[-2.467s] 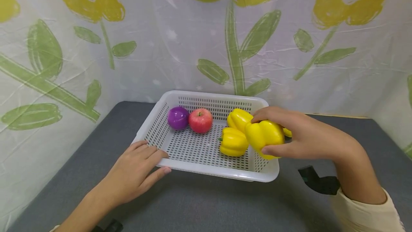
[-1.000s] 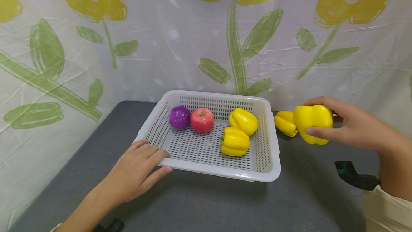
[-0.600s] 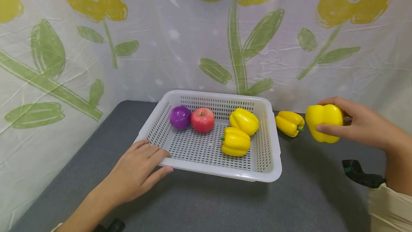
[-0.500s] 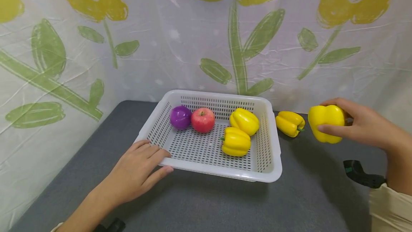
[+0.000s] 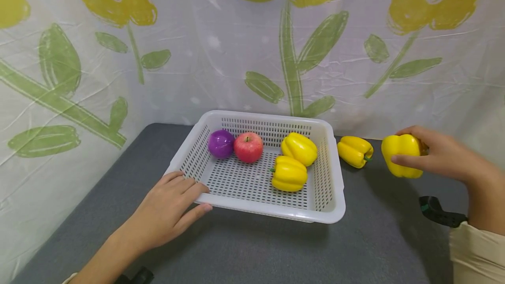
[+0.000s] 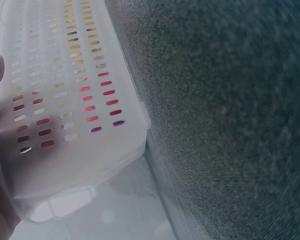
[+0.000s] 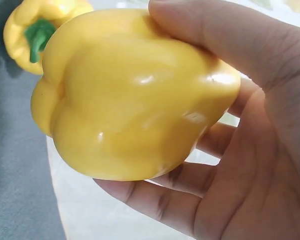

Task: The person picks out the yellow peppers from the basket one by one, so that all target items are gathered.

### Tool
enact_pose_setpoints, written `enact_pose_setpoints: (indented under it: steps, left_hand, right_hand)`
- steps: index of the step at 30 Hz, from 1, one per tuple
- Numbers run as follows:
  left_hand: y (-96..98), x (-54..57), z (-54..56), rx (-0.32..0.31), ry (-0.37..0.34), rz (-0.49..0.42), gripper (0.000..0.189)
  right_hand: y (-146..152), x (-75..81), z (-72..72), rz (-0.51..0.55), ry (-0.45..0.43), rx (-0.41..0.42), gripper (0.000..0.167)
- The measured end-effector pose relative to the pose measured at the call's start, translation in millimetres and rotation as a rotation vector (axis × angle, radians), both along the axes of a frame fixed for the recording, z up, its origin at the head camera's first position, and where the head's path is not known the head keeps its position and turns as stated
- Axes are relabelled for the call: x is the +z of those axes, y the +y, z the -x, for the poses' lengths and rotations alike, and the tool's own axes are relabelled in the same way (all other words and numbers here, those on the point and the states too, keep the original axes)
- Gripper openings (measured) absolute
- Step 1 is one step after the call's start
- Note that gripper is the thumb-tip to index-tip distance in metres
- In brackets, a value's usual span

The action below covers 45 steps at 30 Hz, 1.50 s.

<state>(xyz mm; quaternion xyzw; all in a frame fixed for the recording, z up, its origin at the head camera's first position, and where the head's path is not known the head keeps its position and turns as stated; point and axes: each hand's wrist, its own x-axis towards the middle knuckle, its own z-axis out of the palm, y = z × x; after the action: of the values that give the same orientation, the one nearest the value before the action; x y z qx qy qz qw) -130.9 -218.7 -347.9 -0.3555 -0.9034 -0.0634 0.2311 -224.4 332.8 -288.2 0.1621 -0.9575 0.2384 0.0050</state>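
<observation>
My right hand (image 5: 438, 154) grips a yellow bell pepper (image 5: 400, 156) above the table, right of the basket. In the right wrist view the thumb lies on one side of this bell pepper (image 7: 124, 100) and the fingers wrap the other. Another yellow bell pepper (image 5: 355, 151) with a green stem lies on the table between the held one and the basket. My left hand (image 5: 163, 211) holds the near left corner of the white basket (image 5: 252, 207), fingers over the rim. Inside the basket are two yellow bell peppers (image 5: 289, 173), a red apple (image 5: 248, 147) and a shiny purple ball-like item (image 5: 221, 144).
A dark grey table (image 5: 252, 253) lies under everything. Close behind the basket hangs a pale curtain (image 5: 189, 47) printed with yellow flowers, and it also runs along the left side.
My right hand has carried the bell pepper from over the basket's right side out to the right, then slightly down, uncovering the pepper on the table. The left hand has stayed at the basket.
</observation>
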Motion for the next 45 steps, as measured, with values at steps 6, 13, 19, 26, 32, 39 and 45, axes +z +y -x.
enact_pose_setpoints:
  steps: [6, 13, 19, 26, 32, 39, 45]
  left_hand:
    - [0.4, 0.7, 0.3, -0.003, -0.004, -0.005, 0.034]
    - [0.4, 0.3, 0.5, -0.008, -0.009, -0.008, 0.033]
    - [0.8, 0.3, 0.1, -0.011, -0.004, -0.016, 0.034]
    - [0.8, 0.5, -0.2, -0.017, 0.01, -0.021, 0.036]
    - [0.5, 0.1, -0.4, -0.017, 0.018, -0.025, 0.037]
    - [1.3, 0.3, -0.9, -0.028, 0.035, -0.036, 0.043]
    - [0.9, 1.1, -1.4, -0.025, 0.032, -0.03, 0.042]
  right_hand:
    - [2.8, -6.1, 5.0, -0.044, -0.053, -0.02, 0.058]
    - [5.2, -13.2, 8.2, -0.043, -0.089, -0.005, 0.058]
    - [7.7, -17.5, 9.9, -0.054, -0.12, -0.01, 0.06]
    - [8.9, -19.4, 12.4, -0.06, -0.157, -0.002, 0.062]
    - [11.3, -21.8, 13.1, -0.083, -0.155, 0.017, 0.061]
    - [10.2, -23.0, 12.3, -0.116, -0.159, 0.035, 0.058]
    - [8.7, -21.6, 12.0, -0.139, -0.165, 0.047, 0.06]
